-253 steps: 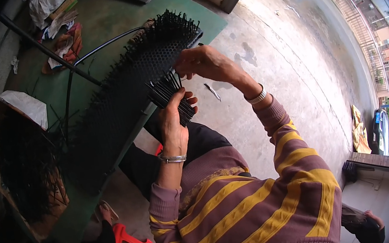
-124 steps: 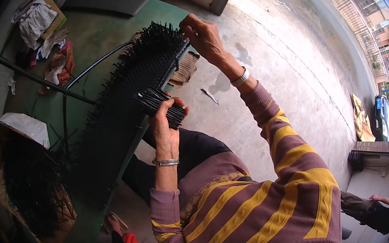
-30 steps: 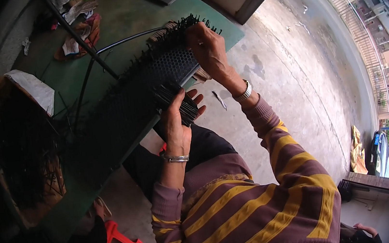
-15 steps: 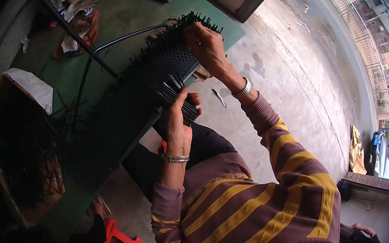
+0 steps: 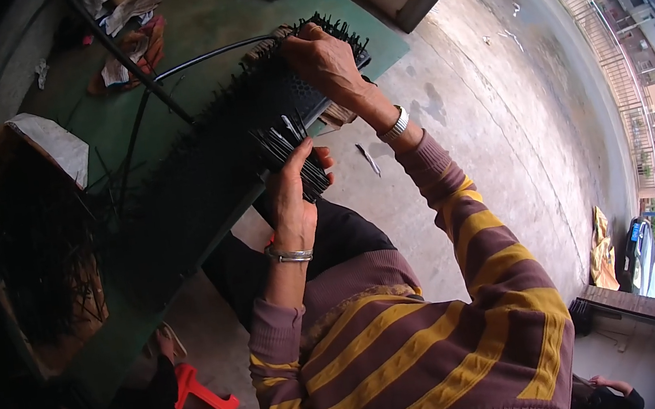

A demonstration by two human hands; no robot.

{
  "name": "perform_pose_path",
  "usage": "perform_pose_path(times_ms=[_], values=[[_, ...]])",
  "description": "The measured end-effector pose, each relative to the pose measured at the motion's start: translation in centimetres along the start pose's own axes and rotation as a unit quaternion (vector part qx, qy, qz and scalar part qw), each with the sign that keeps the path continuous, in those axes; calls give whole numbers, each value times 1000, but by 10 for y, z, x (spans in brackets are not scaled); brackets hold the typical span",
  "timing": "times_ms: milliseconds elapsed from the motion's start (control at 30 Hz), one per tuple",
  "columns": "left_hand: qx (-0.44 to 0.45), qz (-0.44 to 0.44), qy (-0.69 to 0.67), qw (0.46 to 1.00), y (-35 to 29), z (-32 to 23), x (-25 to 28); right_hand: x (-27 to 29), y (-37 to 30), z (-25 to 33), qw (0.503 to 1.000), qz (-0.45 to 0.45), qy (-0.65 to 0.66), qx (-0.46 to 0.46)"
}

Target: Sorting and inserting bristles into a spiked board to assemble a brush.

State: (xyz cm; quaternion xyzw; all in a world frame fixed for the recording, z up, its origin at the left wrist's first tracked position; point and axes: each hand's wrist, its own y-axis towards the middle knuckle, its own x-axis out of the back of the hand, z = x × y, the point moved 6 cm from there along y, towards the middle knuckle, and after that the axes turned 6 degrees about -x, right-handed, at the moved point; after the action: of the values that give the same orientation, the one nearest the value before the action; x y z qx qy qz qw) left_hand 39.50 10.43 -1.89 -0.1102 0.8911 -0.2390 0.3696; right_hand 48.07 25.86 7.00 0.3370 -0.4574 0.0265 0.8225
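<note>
— Black spiked board [image 5: 208, 166]: where does it lie?
— Across the middle left of the frame, slanting from the lower left up to the top centre, on a green tabletop [image 5: 199, 24].
— And the right hand [image 5: 324, 59]?
— Its grip is curled down on the board's upper end, fingers pressed among the spikes.
— The left hand [image 5: 294, 196]?
— At centre, clenched round a bundle of thin black pins [image 5: 292, 147], right against the board's near edge.
— Around that?
— Grey concrete floor [image 5: 482, 128] at right; a red stool [image 5: 205, 407] at lower left.
</note>
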Motion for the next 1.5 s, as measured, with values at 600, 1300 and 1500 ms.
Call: perform_pose_path(times_ms=[600,1300,1500], values=[[-24,9,93,995,0,-1,0,16,-63,20,833,335,400,-185],[39,46,-108,992,14,18,-3,21,-1,-36,950,-17,281,-132],[39,42,-102,993,14,20,-5,21,12,-35,966,20,244,-80]])
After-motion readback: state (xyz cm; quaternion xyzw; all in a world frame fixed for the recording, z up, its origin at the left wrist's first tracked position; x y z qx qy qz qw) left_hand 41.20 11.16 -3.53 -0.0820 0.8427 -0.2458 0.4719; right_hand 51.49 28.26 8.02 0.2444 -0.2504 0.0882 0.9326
